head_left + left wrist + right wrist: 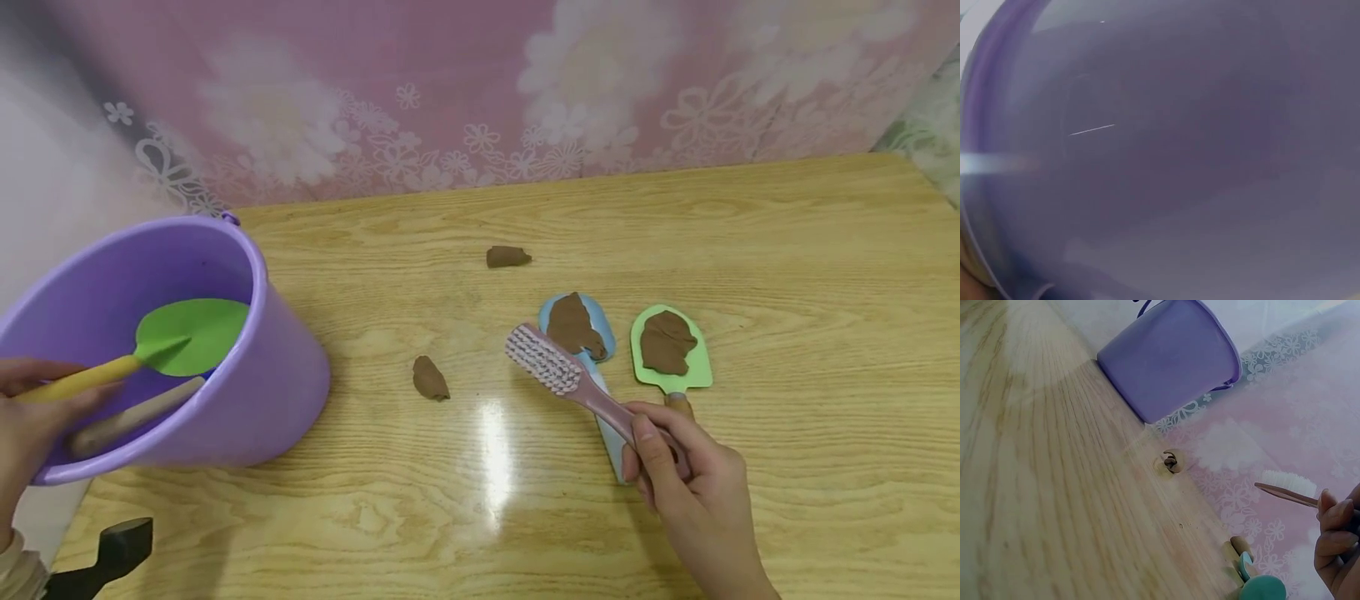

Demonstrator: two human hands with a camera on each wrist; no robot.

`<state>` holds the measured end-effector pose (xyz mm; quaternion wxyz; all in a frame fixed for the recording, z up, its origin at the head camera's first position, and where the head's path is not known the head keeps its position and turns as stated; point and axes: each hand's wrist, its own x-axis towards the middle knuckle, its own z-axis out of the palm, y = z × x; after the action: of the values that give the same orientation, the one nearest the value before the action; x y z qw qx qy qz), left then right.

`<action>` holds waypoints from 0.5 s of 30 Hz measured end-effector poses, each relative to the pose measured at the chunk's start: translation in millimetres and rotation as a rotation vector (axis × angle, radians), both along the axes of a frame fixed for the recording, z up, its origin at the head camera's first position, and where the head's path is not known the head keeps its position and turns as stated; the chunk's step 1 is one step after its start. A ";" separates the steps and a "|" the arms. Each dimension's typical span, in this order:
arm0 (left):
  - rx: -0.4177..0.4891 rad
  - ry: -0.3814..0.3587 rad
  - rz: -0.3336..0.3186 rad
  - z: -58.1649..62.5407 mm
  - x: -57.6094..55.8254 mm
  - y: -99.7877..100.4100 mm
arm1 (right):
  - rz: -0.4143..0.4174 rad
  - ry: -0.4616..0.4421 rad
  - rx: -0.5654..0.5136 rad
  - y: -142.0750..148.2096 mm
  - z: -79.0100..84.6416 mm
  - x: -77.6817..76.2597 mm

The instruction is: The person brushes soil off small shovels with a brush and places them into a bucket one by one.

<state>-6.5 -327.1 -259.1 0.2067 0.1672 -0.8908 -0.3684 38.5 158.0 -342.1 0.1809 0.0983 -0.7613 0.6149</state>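
At the left of the head view, my left hand (pixel 26 437) grips the yellow handle of a green trowel (pixel 191 337). The trowel's blade is inside the mouth of a purple bucket (pixel 288 392). Below it, a wooden handle (pixel 135 417) leans within the bucket. My right hand (pixel 701 487) holds a pink scrub brush (pixel 600 400) by its handle, with the bristles facing up. The brush is above a blue spatula-like tool (pixel 611 442). Beside that lies a light green shovel-shaped tool (pixel 699 371). Brown clay-like lumps (pixel 667 342) sit on both tools' heads.
Two more brown lumps, one near the middle (pixel 430 379) and one farther back (pixel 507 257), lie on the wooden table (pixel 810 275). A black object (pixel 123 550) shows at the lower left. Behind the table hangs a pink flowered cloth (pixel 450 83).
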 end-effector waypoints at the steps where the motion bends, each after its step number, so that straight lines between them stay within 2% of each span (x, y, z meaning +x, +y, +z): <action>1: -0.001 -0.016 -0.013 2.0 0.6 1.2 | 0.006 0.006 -0.002 -0.3 -0.6 -0.1; 7: -0.009 -0.100 -0.073 13.1 2.3 14.4 | -0.025 0.003 0.038 -1.4 0.5 0.6; 13: -0.200 -0.157 -0.108 12.0 2.1 14.3 | -0.043 -0.016 0.050 -1.2 2.7 1.7; 15: -0.207 -0.159 -0.101 11.9 2.6 14.8 | -0.048 -0.019 0.052 -1.2 3.4 2.1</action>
<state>-3.9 -312.3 -247.2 0.1327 0.1287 -0.9450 -0.2698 40.6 156.8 -338.6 0.1857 0.0791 -0.7808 0.5912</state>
